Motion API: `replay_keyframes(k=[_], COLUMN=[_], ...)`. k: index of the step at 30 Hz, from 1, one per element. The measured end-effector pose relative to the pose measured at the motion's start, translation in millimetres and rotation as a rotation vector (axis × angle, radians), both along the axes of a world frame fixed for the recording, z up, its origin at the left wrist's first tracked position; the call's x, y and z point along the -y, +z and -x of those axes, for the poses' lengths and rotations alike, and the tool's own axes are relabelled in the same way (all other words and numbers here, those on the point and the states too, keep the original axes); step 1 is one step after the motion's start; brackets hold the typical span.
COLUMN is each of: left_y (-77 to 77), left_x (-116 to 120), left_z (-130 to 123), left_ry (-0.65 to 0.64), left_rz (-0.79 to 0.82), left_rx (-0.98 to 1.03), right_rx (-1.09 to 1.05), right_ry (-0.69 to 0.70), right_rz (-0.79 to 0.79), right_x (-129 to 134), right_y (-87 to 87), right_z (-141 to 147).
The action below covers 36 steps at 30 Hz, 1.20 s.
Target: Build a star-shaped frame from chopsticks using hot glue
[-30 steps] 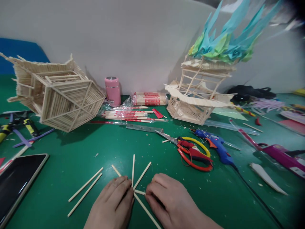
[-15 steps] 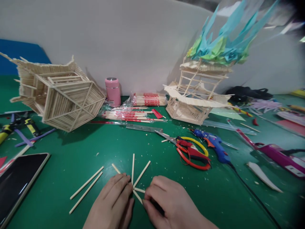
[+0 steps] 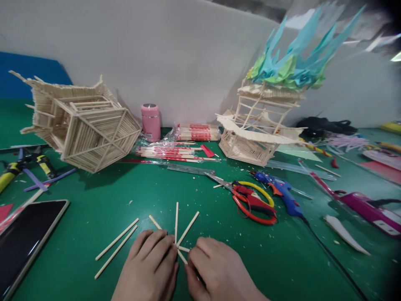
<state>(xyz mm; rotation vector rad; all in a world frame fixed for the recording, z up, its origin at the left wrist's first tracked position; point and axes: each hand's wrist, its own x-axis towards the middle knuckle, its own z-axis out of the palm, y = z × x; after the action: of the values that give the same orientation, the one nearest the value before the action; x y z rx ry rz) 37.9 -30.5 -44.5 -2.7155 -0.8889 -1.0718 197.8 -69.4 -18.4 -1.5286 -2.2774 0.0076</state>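
Observation:
Several short wooden sticks (image 3: 189, 227) fan out from a common centre on the green table (image 3: 125, 188). My left hand (image 3: 152, 261) lies over the left side of the fan, fingers together and bent, touching sticks near the centre. My right hand (image 3: 216, 265) is at the right side, its thumb and fingers pinched on the outer ends of the sticks there. The hands hide parts of these sticks. Two loose sticks (image 3: 117, 239) lie side by side left of my left hand.
Scissors (image 3: 253, 202), a blue glue gun (image 3: 286, 194) and its cord lie right. Behind stand two stick models (image 3: 100, 138) (image 3: 247, 148), a pink bottle (image 3: 151, 122) and bundled sticks (image 3: 197, 132). A phone (image 3: 31, 242) and pliers (image 3: 45, 165) are left, a power strip (image 3: 366, 207) far right.
The whole view has shifted slightly, with things at the left now a little further right. My right hand has turned slightly and sits a little lower; the fan of sticks keeps its shape.

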Motion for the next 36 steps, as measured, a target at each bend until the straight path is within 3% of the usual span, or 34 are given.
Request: replay_keyframes(k=[3,8,11,17,22,26,31,36], left_y=[-8.1,-16.9,-8.6,21.5,26.8,37.7,54.2,56.1], left_x=[2.0,4.1,2.4,0.4,-3.1,-15.5,-17.1,-4.4], left_z=[-2.0,-5.6,-4.7,6.7,24.5,51.8,78.0,60.5], left_ry=[0.069,0.057,0.060,-0.002,0.117,0.307,0.357,0.450], left_rz=[0.006,0.037,0.015,-0.007,0.027,0.023,0.163,0.165], left_rx=[0.153,0.191,0.198,-0.048,0.014,0.040,-0.252,-0.625], right_rx=[0.005,-0.005,-0.025,-0.150,-0.379,-0.504,-0.533,-0.549], right_ry=[-0.003,0.000,-0.003,0.004,-0.066,-0.174,-0.186,-0.174], right_rz=[-0.012,-0.026,-0.018,0.049,0.096,0.044,0.004,-0.004], right_x=[-0.4,-1.4,-1.2,2.4,-5.1,-13.1,-14.1,-12.4], right_y=[-0.3,-1.5,-4.1,4.3,24.6,22.3,15.9,19.3], right_z=[-0.1,-0.2,0.0,-4.0,-28.0,-49.8,-57.2,-56.5])
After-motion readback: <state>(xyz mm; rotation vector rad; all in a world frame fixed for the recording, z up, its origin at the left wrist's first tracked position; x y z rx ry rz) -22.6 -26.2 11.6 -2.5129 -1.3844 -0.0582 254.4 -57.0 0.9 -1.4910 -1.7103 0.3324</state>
